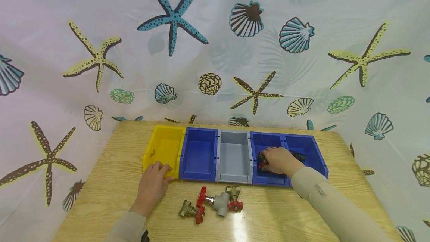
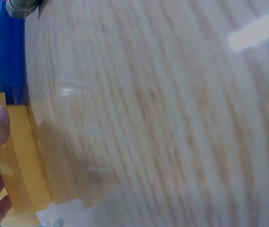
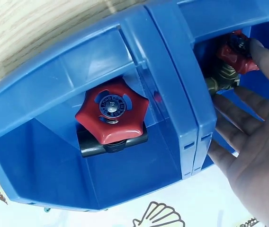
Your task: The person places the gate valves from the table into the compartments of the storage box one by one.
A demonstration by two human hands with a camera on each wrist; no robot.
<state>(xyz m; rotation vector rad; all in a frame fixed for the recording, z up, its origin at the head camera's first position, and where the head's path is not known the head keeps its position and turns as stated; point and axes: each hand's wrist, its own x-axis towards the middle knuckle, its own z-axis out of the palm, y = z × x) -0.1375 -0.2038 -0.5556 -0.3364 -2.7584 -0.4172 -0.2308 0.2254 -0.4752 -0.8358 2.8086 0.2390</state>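
My right hand [image 1: 277, 160] reaches into the blue bin [image 1: 267, 137] right of the grey one. In the right wrist view, that hand [image 3: 255, 127] holds a brass valve [image 3: 224, 75] with a red handwheel [image 3: 238, 59], thumb at the wheel and fingers beside the body. My left hand [image 1: 153, 184] rests on the front edge of the yellow bin [image 1: 147, 152]; in the left wrist view its thumb touches the yellow rim near the blue bin [image 2: 13, 52]. A black valve [image 3: 92, 144] with a red handwheel [image 3: 111, 111] lies in the far right blue bin [image 1: 320, 156].
Before the bins on the wooden table [image 1: 268, 219] lie a brass valve [image 1: 186, 209], a grey valve [image 1: 221, 204] and another brass valve [image 1: 233, 191], all with red wheels. A grey bin [image 1: 234, 178] and another blue bin [image 1: 198, 174] stand mid-row. A patterned cloth [image 1: 215, 55] hangs behind.
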